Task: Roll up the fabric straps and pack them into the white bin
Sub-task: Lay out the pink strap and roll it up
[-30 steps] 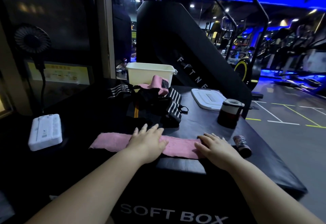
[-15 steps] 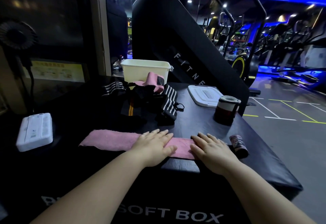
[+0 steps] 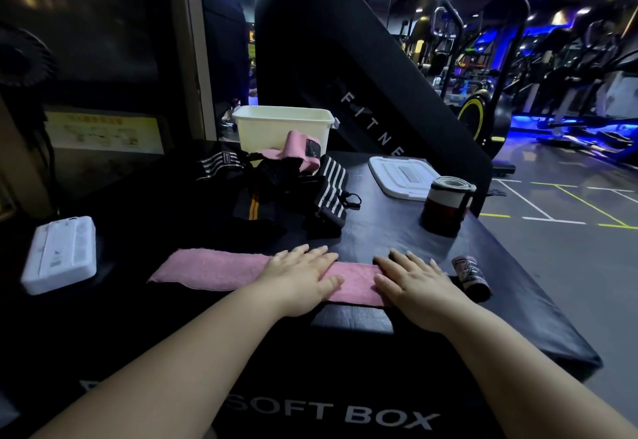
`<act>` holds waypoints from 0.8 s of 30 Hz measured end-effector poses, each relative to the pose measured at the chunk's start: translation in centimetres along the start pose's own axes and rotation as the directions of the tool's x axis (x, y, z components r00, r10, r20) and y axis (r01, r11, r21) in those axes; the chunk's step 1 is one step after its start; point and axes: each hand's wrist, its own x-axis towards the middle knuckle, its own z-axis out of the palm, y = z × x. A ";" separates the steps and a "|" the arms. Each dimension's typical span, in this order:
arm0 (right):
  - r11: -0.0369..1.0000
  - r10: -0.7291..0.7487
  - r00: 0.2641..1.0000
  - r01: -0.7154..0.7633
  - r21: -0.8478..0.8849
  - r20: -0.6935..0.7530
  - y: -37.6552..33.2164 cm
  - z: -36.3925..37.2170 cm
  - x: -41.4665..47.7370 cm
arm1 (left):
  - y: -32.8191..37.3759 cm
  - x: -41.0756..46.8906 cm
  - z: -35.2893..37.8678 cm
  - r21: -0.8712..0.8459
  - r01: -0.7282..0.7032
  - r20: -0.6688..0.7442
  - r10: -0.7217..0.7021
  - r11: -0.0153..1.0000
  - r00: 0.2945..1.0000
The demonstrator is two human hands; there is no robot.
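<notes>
Dim blue-lit gym, black padded soft box (image 3: 397, 231) as worktop. Laid flat along its near edge: long pink terry fabric strap (image 3: 214, 271), not yet rolled. Pinned under left hand (image 3: 300, 278) mid-length and right hand (image 3: 414, 286) at the right end, both palm-down, fingers straight, gripping nothing. Since a second ago: drawn closer together, less pink showing between them, more showing left of the left hand. Probably smoothing before starting a roll from the right end; no coil visible under the right palm. Just beside the right hand: small dark printed roll (image 3: 471, 278). Further back: stout red-and-white rolled strap (image 3: 447, 205), flat white plastic lid (image 3: 400, 176), tangled heap of black, striped and pink straps (image 3: 276, 193), then the open white plastic bin (image 3: 283, 129), contents hidden.
</notes>
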 end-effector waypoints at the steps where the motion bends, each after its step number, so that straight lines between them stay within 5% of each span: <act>1: 1.000 -0.004 1.000 0.004 -0.002 -0.005 0.0 0.1 -0.1 | 0.0 0.0 0.1 0.007 0.000 -0.004 0.000 1.000 1.000; 7: 1.000 0.000 0.999 -0.001 0.016 0.038 -0.1 -0.4 -0.1 | -0.1 0.2 -0.4 -0.026 0.006 0.031 -0.006 1.000 1.000; 10: 0.998 0.000 1.000 0.000 0.068 0.011 -0.7 -1.7 0.5 | -0.2 1.0 -1.8 -0.210 0.121 -0.034 -0.131 0.970 0.991; 16: 0.967 0.011 0.987 0.030 0.253 -0.159 -2.6 -5.4 4.6 | -2.1 4.7 -6.1 -0.344 0.217 -0.319 -0.331 0.914 0.888; 24: 0.886 0.056 0.946 0.100 0.452 -0.318 -5.4 -6.7 14.2 | -6.0 11.9 -7.9 -0.597 0.265 -0.351 -0.544 0.757 0.762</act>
